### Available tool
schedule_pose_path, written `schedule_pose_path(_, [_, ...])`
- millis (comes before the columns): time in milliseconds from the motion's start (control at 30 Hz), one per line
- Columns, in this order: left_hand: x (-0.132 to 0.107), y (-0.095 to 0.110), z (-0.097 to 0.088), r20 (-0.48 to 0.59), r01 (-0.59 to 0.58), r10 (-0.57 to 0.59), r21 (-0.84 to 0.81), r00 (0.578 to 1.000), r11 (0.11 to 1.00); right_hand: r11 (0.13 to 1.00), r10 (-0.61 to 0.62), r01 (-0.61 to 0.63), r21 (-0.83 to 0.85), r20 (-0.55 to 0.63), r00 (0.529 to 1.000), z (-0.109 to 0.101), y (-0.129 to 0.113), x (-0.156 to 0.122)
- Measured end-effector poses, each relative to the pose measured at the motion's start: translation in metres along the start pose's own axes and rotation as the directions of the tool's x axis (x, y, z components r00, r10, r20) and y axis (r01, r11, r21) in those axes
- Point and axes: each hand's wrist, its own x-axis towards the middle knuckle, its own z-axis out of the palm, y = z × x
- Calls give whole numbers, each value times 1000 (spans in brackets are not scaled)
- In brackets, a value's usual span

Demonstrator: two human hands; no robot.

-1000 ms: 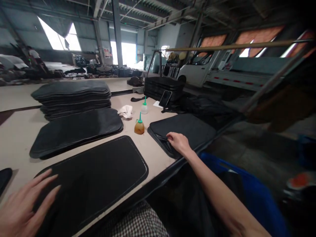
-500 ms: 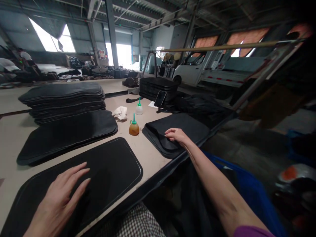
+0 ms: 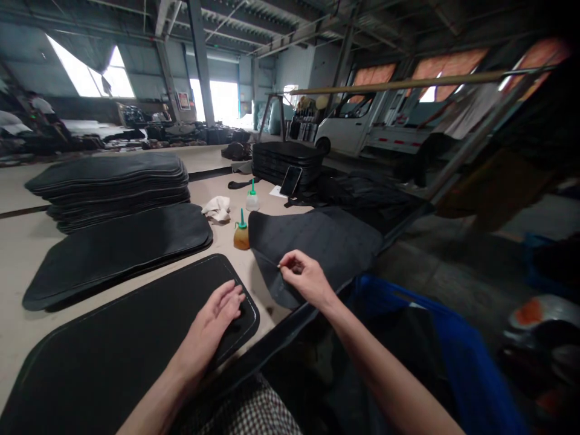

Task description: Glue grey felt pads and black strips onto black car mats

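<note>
My right hand point(image 3: 306, 275) pinches the near edge of a thin black sheet point(image 3: 317, 238), lifting it off the pile on the right of the table. That sheet's left corner rises beside the amber bottle. Over the right end of a large black panel point(image 3: 136, 326) with rounded corners and a pale line along its border, my left hand point(image 3: 222, 311) is held with fingers stretched out. Nothing is in it; whether it touches the panel I cannot tell. Behind the panel lies a short stack of black panels point(image 3: 127, 248).
Farther back rises a taller stack of black panels point(image 3: 109, 184). Two squeeze bottles, one amber point(image 3: 242, 235) and one clear point(image 3: 252, 198), stand mid-table by a crumpled white cloth point(image 3: 217, 209). A phone point(image 3: 291, 180) leans on another black stack point(image 3: 287, 158). A blue crate point(image 3: 471, 344) sits below the table's right edge.
My right hand has drawn the top black sheet towards me and to the left, raising its edge. My left hand has moved right across the large panel.
</note>
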Motion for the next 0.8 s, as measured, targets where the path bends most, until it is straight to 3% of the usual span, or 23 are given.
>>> schedule_pose_path(100, [19, 1, 23, 66, -5, 19, -205, 998, 979, 999, -27, 29, -34, 58, 998, 27, -9, -17])
schedule_pose_path(167, [26, 2, 32, 100, -16, 45, -272, 994, 962, 998, -18, 21, -60, 65, 998, 34, -8, -20])
schedule_pose_path(333, [27, -4, 33, -1, 13, -14, -230, 1000, 973, 972, 4, -10, -235, -25, 1000, 21, 22, 1])
schedule_pose_path(467, [13, -6, 16, -5, 4, -6, -197, 1000, 980, 907, 2, 30, -419, 76, 997, 4, 53, 16])
schedule_pose_path(533, [2, -4, 5, -16, -6, 3, -193, 1000, 981, 825, -85, 176, -537, 189, 978, -1, 67, 16])
schedule_pose_path(600, [-9, -1, -6, -40, -25, 18, -173, 999, 985, 674, -175, 333, -659, 295, 939, -3, 80, 13])
schedule_pose_path(700, [-23, 4, -20, -79, -49, 38, -136, 996, 989, 469, -239, 427, -773, 354, 904, -7, 100, 13])
schedule_pose_path(800, [-34, 8, -32, -90, -80, 69, -130, 994, 988, 453, -300, 430, -781, 321, 899, -13, 110, 23])
